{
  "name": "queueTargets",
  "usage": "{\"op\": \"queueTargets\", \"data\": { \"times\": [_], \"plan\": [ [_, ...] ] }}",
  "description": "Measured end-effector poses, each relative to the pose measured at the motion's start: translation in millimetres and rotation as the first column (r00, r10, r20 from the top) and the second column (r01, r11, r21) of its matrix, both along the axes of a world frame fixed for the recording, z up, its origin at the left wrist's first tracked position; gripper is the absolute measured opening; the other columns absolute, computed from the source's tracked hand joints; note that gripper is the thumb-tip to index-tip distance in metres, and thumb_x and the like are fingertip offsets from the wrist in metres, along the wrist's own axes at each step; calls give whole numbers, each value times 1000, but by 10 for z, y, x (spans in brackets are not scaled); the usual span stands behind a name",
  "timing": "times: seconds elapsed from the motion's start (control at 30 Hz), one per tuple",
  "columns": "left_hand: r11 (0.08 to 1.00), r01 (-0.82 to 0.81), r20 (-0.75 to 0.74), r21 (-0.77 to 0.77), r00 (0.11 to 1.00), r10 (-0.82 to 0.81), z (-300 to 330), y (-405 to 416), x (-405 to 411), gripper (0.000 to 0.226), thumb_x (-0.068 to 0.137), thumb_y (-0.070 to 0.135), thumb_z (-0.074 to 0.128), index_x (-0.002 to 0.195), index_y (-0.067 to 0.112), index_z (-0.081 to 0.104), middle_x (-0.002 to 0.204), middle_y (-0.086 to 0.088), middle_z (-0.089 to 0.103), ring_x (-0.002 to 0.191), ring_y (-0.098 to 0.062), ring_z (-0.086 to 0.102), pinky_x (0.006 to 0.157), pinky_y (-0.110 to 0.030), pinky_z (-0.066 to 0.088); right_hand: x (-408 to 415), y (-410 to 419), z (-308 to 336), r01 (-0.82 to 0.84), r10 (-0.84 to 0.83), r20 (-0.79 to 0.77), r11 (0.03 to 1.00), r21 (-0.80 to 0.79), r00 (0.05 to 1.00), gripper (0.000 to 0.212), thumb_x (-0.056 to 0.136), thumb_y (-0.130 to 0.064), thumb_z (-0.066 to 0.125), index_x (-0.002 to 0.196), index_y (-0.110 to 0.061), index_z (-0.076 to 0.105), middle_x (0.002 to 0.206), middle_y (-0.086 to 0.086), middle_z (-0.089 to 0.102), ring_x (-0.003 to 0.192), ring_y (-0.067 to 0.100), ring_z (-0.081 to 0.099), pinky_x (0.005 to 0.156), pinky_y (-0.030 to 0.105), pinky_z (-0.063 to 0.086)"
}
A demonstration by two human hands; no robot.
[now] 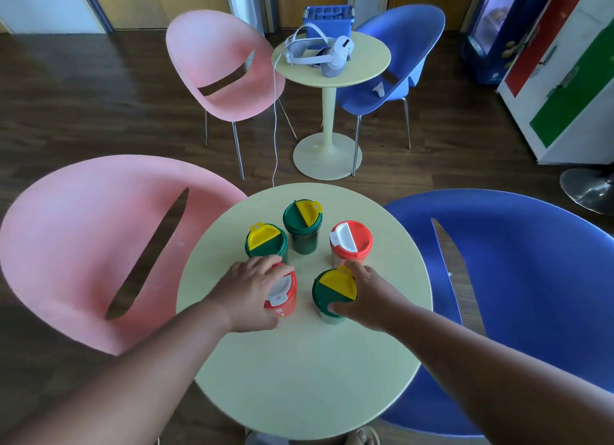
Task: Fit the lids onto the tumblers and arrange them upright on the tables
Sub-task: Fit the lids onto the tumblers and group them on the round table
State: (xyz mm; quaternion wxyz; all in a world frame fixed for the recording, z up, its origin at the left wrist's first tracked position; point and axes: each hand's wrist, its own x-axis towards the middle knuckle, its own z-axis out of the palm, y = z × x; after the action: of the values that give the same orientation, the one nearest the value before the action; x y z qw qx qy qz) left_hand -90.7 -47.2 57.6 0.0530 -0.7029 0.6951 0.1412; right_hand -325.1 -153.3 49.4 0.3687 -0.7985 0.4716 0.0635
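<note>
Upright, the red tumbler and green tumbler stand gripped by left-hand fingers and right-hand fingers.

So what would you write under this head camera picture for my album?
Two hands grip lidded tumblers on a round table: left hand on a red tumbler, right hand on a green tumbler.

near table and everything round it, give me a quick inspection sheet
surface: round pale near table, bare in front
job's things: five lidded tumblers upright, three green, two red
clutter: nothing seen on near table
grippers: left hand grips a red tumbler; right hand grips a green tumbler
cables: white cable hanging from far table
surroundings: headset, pink chairs, blue chairs, wood floor
</note>
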Motion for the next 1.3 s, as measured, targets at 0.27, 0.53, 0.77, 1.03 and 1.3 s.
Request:
{"op": "queueTargets", "data": {
  "times": [0.27,0.53,0.77,1.03,1.3],
  "plan": [
    [976,196,-18,-96,980,-199,-110,-189,139,91,62,63,65,142,32,36,129,9,52,122,-19,46,100,-34,36,161,127,-84,7,-18,-112,996,-94,993,113,67,-49,86,153,-30,14,130,4,47,109,25,57,85,43,56],
    [936,313,-12,-161,948,-319,-191,-420,139,85,55,57,64,133,33,39,119,8,51,109,-22,48,91,-37,39,200,70,-121,114,-120,-47,987,-115,992,103,63,-46,83,147,-29,25,124,2,50,102,23,57,82,40,56],
    [931,350,-59,-99,932,-357,-144,-471,170,85,64,54,65,137,36,27,129,9,45,122,-16,46,96,-40,27,205,50,-115,103,-107,-27,987,-122,994,102,63,-45,83,146,-29,26,120,-1,50,99,20,56,79,35,57],
    [934,345,-37,-96,936,-350,-174,-458,192,100,64,60,63,148,37,14,145,7,38,134,-16,40,101,-40,19,195,-8,-134,15,-23,-59,993,-120,998,113,66,-51,83,154,-27,15,134,2,47,111,21,54,89,36,55],
    [910,-257,-461,-324,883,85,-130,-561,416,70,76,57,66,135,23,53,130,4,56,121,-16,51,101,-33,40,156,-212,74,60,-75,-51,966,-252,996,61,89,-65,55,136,-29,44,128,-2,57,108,20,56,78,33,48]
  ]
}}
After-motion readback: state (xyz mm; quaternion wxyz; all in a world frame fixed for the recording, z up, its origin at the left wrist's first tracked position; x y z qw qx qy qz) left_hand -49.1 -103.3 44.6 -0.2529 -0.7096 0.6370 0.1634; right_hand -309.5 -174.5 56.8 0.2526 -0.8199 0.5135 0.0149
